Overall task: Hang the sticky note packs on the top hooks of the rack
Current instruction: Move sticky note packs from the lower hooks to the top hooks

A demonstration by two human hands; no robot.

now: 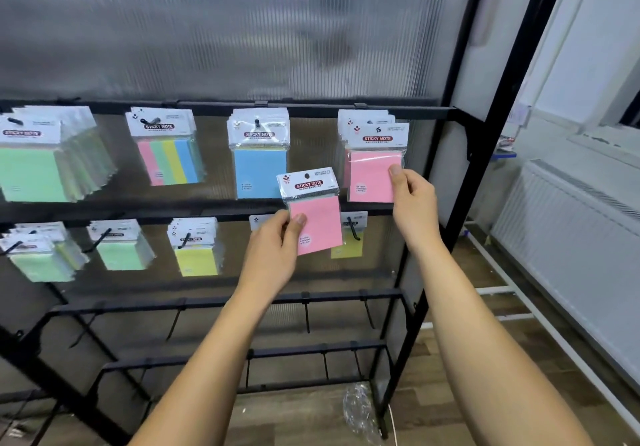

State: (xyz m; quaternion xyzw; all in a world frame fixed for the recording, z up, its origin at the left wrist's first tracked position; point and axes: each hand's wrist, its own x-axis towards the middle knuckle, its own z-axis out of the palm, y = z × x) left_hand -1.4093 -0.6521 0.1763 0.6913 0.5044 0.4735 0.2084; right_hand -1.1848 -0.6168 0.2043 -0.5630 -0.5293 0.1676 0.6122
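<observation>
My left hand (277,248) pinches the lower left corner of a loose pink sticky note pack (313,210), held tilted in front of the rack between the two filled rows. My right hand (414,200) pinches the right edge of the front pink pack (372,172) hanging on the rightmost hook of the top bar (311,110). Several pink packs hang behind that one. On the same bar hang blue packs (259,158), striped multicolour packs (166,149) and green packs (41,158).
The second bar holds green packs (119,248), yellow packs (195,248) and a yellow pack (348,241) on its right hook. Lower bars (225,302) carry bare hooks. A black upright post (467,182) bounds the rack's right side. Crumpled plastic wrap (360,411) lies on the floor; a radiator (571,231) stands at right.
</observation>
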